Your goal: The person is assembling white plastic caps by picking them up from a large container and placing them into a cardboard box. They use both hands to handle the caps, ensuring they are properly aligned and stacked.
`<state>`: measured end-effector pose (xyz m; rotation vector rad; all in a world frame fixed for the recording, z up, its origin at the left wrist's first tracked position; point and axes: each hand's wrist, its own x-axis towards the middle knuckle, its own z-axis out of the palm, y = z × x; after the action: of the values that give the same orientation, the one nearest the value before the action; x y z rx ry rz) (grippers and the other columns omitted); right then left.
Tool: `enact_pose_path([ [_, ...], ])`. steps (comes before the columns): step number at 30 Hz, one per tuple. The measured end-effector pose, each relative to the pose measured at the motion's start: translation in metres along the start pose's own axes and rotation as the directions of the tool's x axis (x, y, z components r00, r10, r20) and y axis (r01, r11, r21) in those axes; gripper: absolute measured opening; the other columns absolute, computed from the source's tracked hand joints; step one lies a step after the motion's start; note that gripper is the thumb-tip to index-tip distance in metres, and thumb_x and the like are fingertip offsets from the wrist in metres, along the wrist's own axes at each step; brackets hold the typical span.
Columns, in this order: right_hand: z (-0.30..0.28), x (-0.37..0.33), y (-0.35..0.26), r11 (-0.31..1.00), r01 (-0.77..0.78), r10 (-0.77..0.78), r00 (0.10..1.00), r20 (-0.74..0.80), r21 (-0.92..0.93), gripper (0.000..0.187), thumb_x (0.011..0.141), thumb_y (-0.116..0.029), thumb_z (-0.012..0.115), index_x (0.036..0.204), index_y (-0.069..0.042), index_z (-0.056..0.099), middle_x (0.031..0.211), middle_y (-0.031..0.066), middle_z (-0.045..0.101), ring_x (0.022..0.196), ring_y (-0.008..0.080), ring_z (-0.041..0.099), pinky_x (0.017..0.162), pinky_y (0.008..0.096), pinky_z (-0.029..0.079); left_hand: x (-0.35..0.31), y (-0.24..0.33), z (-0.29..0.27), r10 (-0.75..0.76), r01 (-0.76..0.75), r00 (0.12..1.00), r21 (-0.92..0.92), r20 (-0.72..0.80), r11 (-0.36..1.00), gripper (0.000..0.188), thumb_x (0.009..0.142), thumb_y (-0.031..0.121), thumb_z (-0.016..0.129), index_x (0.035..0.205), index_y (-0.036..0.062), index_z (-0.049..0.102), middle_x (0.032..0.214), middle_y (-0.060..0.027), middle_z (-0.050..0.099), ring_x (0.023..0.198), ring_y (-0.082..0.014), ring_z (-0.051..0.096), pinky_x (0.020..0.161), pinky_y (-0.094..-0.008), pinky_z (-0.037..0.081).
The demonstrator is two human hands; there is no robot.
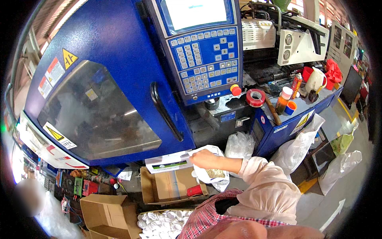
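Right hand (203, 158) reaches forward — fingers pinching the edge of a white sheet (169, 162), held flat just below the blue machine's door (107, 91). Open carton (173, 186) directly beneath; a white bag (215, 175) under the wrist. Box of white caps (165, 221) nearer the body. Left hand out of view.
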<state>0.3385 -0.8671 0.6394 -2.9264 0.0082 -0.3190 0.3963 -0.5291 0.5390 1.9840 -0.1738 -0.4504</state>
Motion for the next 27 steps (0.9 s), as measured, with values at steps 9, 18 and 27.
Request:
enact_pose_path([
  [9,0.132,-0.033,-0.044,0.974,0.0,-0.121,0.846,0.519,0.226,0.016,0.074,-0.01,0.06,0.083,0.0,0.068,0.079,0.0204,0.067,0.073,0.0363,0.066,0.061,0.0489,0.053,-0.008,-0.014,-0.007,-0.043,0.042,0.999,-0.008,-0.008,0.999,0.048,0.093,0.023,0.057,0.135,0.0004,0.048,0.129,-0.0112,0.056,0.113,-0.0221,0.053,0.095,-0.0325,0.043],
  [18,0.22,-0.078,-0.081,0.955,0.051,-0.27,0.553,0.788,0.292,0.022,0.08,-0.018,0.064,0.099,-0.008,0.069,0.098,0.0173,0.068,0.092,0.0339,0.064,0.075,0.0425,0.051,-0.054,-0.067,-0.029,-0.136,0.134,0.988,-0.043,-0.07,0.99,0.05,0.093,0.024,0.058,0.135,0.0004,0.048,0.13,-0.0112,0.056,0.113,-0.0217,0.053,0.095,-0.0314,0.043],
  [27,0.244,-0.114,-0.067,0.904,0.125,-0.427,0.3,0.853,0.409,0.022,0.078,-0.019,0.067,0.095,-0.007,0.071,0.092,0.0153,0.069,0.085,0.0334,0.065,0.072,0.0443,0.051,-0.215,-0.162,-0.012,-0.423,0.43,0.903,-0.14,0.074,0.892,0.051,0.092,0.025,0.059,0.136,0.0004,0.048,0.13,-0.0112,0.056,0.113,-0.0214,0.053,0.095,-0.0303,0.042],
])
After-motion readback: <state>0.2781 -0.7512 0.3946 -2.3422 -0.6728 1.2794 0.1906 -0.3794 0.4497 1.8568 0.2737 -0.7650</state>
